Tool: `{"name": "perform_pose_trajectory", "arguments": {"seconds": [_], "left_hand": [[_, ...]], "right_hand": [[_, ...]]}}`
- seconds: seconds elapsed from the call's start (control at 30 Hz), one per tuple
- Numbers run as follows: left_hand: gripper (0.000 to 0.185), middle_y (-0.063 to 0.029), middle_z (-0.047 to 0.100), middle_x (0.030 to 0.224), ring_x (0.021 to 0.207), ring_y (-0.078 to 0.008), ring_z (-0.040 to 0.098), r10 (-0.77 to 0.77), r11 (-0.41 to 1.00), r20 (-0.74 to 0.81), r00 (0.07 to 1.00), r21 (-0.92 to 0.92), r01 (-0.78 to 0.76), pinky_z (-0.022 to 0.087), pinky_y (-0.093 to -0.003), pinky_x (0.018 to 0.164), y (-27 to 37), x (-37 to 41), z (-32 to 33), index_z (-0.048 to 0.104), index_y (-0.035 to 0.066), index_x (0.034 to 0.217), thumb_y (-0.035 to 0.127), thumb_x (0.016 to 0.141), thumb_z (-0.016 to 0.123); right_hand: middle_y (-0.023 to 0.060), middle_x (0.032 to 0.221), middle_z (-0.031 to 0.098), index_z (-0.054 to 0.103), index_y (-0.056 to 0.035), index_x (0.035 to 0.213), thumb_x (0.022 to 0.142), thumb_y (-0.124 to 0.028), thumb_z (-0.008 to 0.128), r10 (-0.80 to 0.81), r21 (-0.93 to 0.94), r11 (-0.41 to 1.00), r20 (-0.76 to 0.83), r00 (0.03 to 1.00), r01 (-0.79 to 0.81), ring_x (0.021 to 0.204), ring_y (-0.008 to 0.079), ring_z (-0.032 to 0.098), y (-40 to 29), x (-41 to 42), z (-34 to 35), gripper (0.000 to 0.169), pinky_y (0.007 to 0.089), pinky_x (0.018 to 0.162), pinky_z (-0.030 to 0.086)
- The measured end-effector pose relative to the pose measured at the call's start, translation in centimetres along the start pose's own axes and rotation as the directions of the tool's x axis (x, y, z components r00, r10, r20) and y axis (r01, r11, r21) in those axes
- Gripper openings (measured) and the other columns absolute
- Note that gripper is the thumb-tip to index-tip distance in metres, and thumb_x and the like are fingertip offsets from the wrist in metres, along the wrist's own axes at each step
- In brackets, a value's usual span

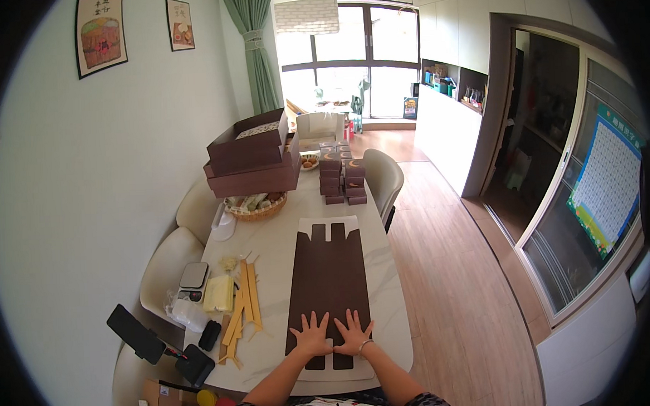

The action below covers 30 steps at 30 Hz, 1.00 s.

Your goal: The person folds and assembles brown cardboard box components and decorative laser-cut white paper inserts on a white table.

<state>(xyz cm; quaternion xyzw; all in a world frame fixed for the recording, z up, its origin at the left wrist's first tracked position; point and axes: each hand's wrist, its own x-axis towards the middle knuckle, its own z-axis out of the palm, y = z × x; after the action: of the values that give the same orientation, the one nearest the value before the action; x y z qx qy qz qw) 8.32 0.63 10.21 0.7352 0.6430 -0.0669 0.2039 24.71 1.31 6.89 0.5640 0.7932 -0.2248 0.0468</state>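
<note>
A large dark brown die-cut cardboard blank [328,272] lies flat in front of me, with slotted flaps at its far and near ends. Beneath it, a pale sheet [353,222] shows along the edges. My left hand [312,336] rests on the near part of the blank, palm down and fingers spread. Beside it my right hand [354,333], with a bracelet at the wrist, is pressed down the same way. The thumbs come close together over the near slot. Neither hand grips anything.
Yellow folded strips [244,297], a kitchen scale [193,277] and a phone on a stand [136,334] are to the left. Farther along the marble-patterned table [393,308] stand a wicker basket [258,209], stacked brown box trays [254,173] and small brown boxes [330,176]. Chairs [380,174] flank it.
</note>
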Motion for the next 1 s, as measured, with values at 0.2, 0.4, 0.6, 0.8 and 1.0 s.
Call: {"name": "perform_pose_trajectory", "arguments": {"seconds": [0.2,0.4,0.6,0.8,1.0], "left_hand": [[0.108,-0.0257,0.009,0.157,0.144,-0.0479,0.000,0.106,0.993,-0.212,0.972,-0.024,-0.114,0.004,-0.0756,0.103,-2.4,-1.3,4.4,0.021,0.014,0.153,0.063,0.069,0.068],[0.107,-0.0284,0.011,0.155,0.143,-0.0512,0.002,0.163,0.986,-0.207,0.965,-0.010,-0.169,0.005,-0.0781,0.100,-2.5,-1.4,4.4,0.021,0.014,0.153,0.062,0.069,0.067],[0.107,-0.0292,0.013,0.154,0.142,-0.0521,0.002,0.183,0.975,-0.242,0.953,-0.083,-0.209,0.005,-0.0799,0.098,-3.7,-0.8,5.3,0.018,0.013,0.153,0.063,0.071,0.065],[0.107,-0.0312,0.012,0.154,0.142,-0.0538,0.000,0.161,0.980,-0.230,0.960,-0.081,-0.184,0.000,-0.0810,0.097,-2.6,-1.4,4.4,0.015,0.014,0.154,0.055,0.071,0.068],[0.107,-0.0310,0.009,0.154,0.141,-0.0556,-0.003,0.034,0.992,-0.267,0.963,-0.110,-0.065,-0.002,-0.0812,0.096,-0.4,-1.4,4.5,0.013,0.017,0.154,0.055,0.071,0.069]], "right_hand": [[0.0147,0.160,-0.010,0.016,-0.0293,0.154,0.067,-0.067,0.068,-0.015,-0.052,0.999,-0.008,1.000,0.014,0.148,0.0329,-0.011,0.3,-0.3,0.5,0.107,0.0764,0.102,-0.003],[0.0169,0.160,-0.009,0.013,-0.0296,0.154,0.072,-0.060,0.068,0.116,-0.120,0.987,0.089,0.989,-0.105,0.147,0.0385,-0.007,-1.4,-0.8,-1.5,0.104,0.0772,0.102,0.005],[0.0282,0.157,-0.005,0.008,-0.0171,0.155,0.076,-0.055,0.067,0.265,-0.161,0.959,0.224,0.938,-0.233,0.144,0.0492,-0.003,-5.9,-0.7,-3.9,0.106,0.0766,0.102,0.010],[0.0309,0.155,0.004,0.027,-0.0123,0.148,0.079,-0.043,0.068,0.378,-0.061,0.926,0.118,0.918,-0.373,0.142,0.0530,0.003,-7.4,0.7,-3.5,0.086,0.0767,0.102,0.016],[0.0280,0.155,0.012,0.032,-0.0131,0.145,0.084,-0.033,0.067,0.335,-0.046,0.941,-0.008,0.942,-0.335,0.142,0.0500,0.010,-6.7,0.5,-2.8,0.073,0.0755,0.102,0.020]]}}
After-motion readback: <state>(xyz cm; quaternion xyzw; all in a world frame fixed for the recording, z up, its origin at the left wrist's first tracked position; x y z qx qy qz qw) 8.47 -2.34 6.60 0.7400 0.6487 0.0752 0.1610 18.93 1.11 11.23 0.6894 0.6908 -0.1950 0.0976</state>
